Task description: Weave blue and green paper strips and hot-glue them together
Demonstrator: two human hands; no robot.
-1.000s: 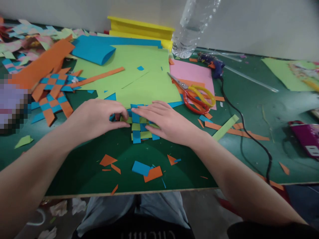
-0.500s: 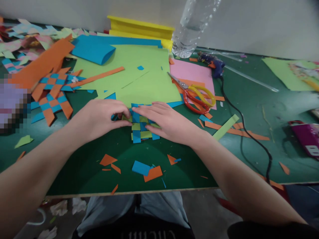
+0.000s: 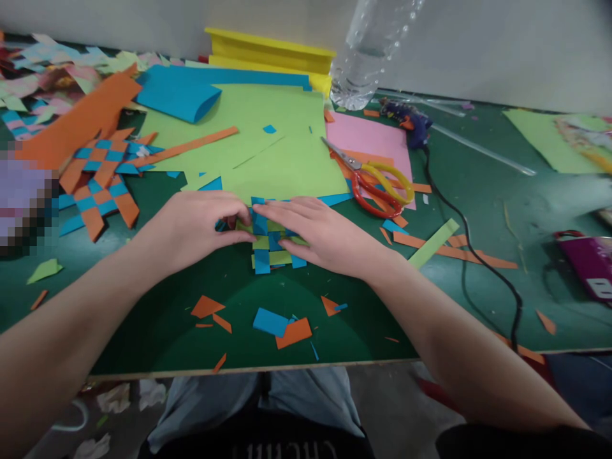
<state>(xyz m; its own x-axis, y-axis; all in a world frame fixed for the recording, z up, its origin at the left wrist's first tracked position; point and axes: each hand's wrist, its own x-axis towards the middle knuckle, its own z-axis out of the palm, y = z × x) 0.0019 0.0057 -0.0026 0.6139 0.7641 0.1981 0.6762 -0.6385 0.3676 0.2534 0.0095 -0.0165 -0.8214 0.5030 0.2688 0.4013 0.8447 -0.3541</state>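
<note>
A small woven mat of blue and light-green paper strips [image 3: 268,245] lies on the green table [image 3: 478,210] in front of me. My left hand [image 3: 191,226] rests at its left edge, fingers curled and pinching strip ends there. My right hand [image 3: 320,233] lies flat over the mat's right half, fingers stretched out and pressing it down. Much of the weave is hidden under both hands.
Light-green sheets [image 3: 253,140], a folded blue sheet [image 3: 179,95], pink paper [image 3: 370,140] and scissors [image 3: 377,182] lie behind the mat. An orange-and-blue woven piece [image 3: 102,182] sits left. A water bottle [image 3: 366,54], glue gun [image 3: 411,121] with cord, and paper scraps [image 3: 282,328] surround the spot.
Both hands have shifted only slightly; my left fingers have crept a little right along the mat's edge. The mat stays in place.
</note>
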